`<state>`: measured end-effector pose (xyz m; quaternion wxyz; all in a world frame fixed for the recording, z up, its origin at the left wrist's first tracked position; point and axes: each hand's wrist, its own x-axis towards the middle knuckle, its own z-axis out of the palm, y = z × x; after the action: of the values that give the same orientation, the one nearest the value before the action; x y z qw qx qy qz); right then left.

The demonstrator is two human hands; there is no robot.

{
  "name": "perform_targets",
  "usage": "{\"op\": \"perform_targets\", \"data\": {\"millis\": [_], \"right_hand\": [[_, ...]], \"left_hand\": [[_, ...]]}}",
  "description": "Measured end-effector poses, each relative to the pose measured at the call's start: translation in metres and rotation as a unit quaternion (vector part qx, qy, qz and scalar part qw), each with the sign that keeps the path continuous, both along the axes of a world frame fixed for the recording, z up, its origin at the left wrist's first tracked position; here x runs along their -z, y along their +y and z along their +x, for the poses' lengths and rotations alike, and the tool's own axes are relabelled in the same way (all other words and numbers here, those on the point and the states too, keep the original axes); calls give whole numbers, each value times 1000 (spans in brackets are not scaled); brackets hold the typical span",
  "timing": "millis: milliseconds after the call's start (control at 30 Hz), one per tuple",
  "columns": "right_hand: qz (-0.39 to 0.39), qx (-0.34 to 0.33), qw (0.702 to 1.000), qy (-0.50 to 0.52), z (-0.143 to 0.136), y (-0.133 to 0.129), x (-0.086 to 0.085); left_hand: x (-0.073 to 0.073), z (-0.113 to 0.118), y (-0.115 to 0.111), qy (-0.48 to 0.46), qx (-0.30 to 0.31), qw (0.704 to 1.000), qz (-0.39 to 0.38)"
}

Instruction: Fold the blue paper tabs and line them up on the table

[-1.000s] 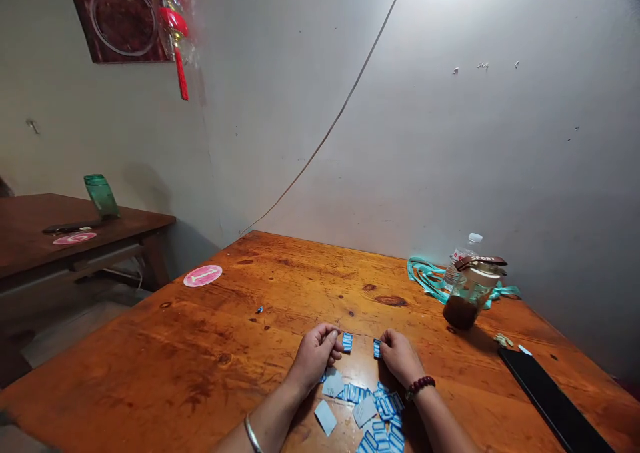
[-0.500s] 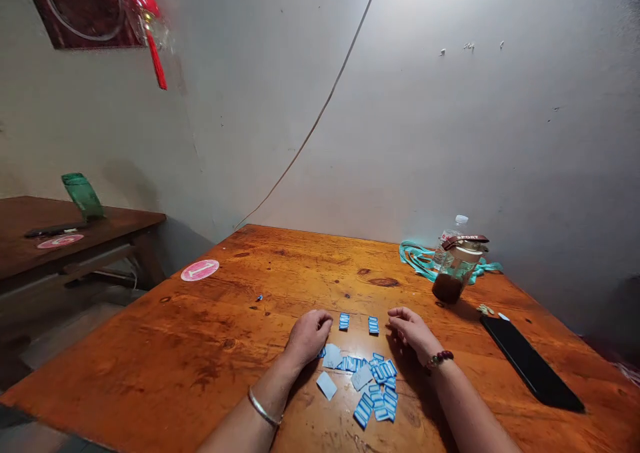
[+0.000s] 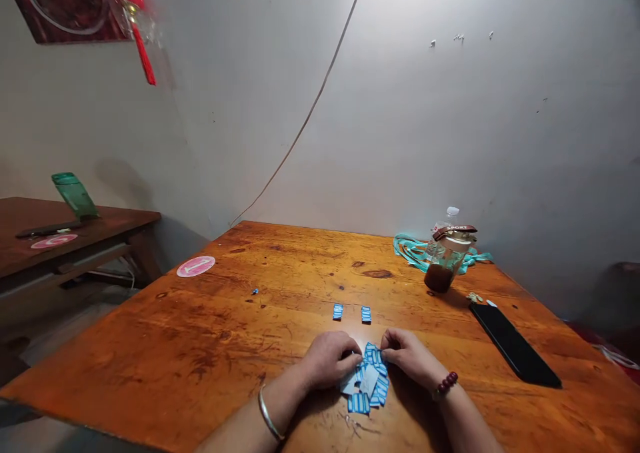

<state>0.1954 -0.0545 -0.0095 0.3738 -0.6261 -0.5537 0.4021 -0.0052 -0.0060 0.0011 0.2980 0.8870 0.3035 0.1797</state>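
Head view forward, down across table (image 3: 215,346)

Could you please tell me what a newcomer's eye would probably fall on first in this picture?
Probably the pile of blue-and-white cards on the wooden table, between the left hand and the right hand, with two more cards side by side beyond it. Next, perhaps, the bright red tassel hanging at the upper left, and the cup of dark liquid on the table's right side.
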Motion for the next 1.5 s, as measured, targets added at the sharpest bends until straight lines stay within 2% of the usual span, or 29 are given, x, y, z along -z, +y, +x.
{"op": "perform_targets", "data": {"millis": [100,200,300,367,433,533,633,833,1000,1133,1267,1367,1433,1500], "right_hand": [[-15,-1,999,41,5,-1,-6],[-28,-3,997,72,8,-2,-10],[-34,-12,995,96,9,-2,-11],[-32,-15,994,108,9,-3,-10],[-25,-11,993,119,8,-3,-10],[-15,12,990,137,7,-2,-10],[-9,42,986,159,4,0,-12],[0,49,979,199,-14,0,-15],[7,34,966,254,-19,2,-12],[26,72,984,158,-9,5,-9],[25,83,992,95,4,2,-5],[42,50,998,-15,7,-3,-3],[55,13,991,-122,6,-5,-3],[58,-11,980,-188,4,-7,-5]], "left_hand": [[-1,2,3,-21,-32,998,-43],[-3,3,6,-13,-51,997,-48],[-7,4,7,23,-21,998,-56],[-9,5,7,44,14,995,-84],[-8,8,8,38,20,993,-112],[-2,18,7,-35,-49,989,-134],[4,29,5,-140,-125,968,-168],[0,36,0,-241,-87,945,-203],[4,31,5,-278,-128,905,-295],[11,25,10,-296,-135,884,-336],[17,18,14,-282,-133,900,-303],[19,14,16,-268,-136,908,-292],[19,14,17,-262,-135,908,-297],[18,14,17,-257,-135,909,-300]]}}
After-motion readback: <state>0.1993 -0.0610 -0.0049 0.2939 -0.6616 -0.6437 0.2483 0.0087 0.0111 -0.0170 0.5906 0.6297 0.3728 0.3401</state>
